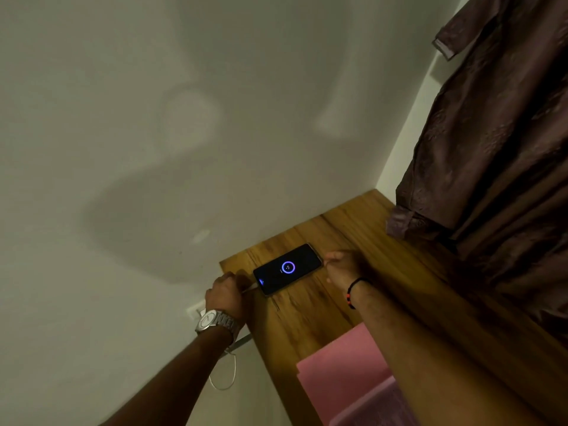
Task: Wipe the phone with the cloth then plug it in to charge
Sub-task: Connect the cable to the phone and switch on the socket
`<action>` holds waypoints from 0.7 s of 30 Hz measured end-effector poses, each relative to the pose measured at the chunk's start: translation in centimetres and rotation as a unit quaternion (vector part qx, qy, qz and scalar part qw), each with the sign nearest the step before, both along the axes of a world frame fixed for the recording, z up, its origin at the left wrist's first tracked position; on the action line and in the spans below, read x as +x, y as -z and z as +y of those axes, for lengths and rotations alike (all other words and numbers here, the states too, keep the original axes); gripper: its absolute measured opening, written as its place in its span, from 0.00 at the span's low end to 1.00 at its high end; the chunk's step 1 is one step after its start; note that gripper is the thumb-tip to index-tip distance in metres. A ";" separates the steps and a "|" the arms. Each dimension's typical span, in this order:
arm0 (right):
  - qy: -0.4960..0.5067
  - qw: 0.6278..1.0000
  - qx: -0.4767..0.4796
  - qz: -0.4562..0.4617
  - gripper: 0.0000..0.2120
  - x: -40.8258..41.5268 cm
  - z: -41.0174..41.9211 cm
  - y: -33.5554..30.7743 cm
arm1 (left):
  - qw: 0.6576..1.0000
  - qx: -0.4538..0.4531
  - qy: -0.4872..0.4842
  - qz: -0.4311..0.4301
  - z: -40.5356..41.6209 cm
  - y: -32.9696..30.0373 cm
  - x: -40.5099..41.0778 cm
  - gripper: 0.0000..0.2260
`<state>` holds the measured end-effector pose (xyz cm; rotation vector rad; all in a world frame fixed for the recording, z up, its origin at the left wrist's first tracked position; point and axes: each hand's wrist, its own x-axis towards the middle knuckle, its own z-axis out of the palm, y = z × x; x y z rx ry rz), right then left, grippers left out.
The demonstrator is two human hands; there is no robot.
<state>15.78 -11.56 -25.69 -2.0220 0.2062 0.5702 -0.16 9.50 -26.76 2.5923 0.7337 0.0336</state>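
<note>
— Two arms reach out. What lies closest?

— A pink cloth (pixel 344 364), on the wooden table (pixel 310 315), by the right arm.

— And the hands?

— The left hand (pixel 226 292), with a silver watch (pixel 215 321), pinches the white cable (pixel 224 376) right at the phone's near end. The right hand (pixel 341 265) is curled and touches the phone's far end. I cannot tell if it grips.

— Where is the phone (pixel 287 269)?

— Flat on the table between both hands, its screen glowing with a blue ring. A brown garment (pixel 491 142) hangs behind.
</note>
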 end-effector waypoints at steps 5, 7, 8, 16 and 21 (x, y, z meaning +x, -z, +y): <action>-0.030 0.999 -0.009 -0.011 0.17 0.4 0.0 0.9 | 0.999 -0.001 -0.002 -0.041 -0.1 0.4 0.1 0.10; -0.025 1.000 -0.006 -0.011 0.17 0.7 -0.1 1.1 | 0.999 -0.003 0.000 -0.049 -0.3 0.5 0.2 0.09; -0.020 1.000 -0.002 -0.014 0.17 1.0 -0.1 1.2 | 0.999 -0.004 0.002 -0.055 -0.4 0.6 0.3 0.09; 0.011 0.999 0.001 -0.042 0.16 3.9 -1.3 1.9 | 0.998 -0.002 0.037 -0.050 -1.1 0.4 3.8 0.13; 0.016 0.999 -0.006 -0.051 0.16 5.4 -2.0 1.9 | 0.999 -0.002 0.051 -0.018 -1.9 0.4 5.8 0.14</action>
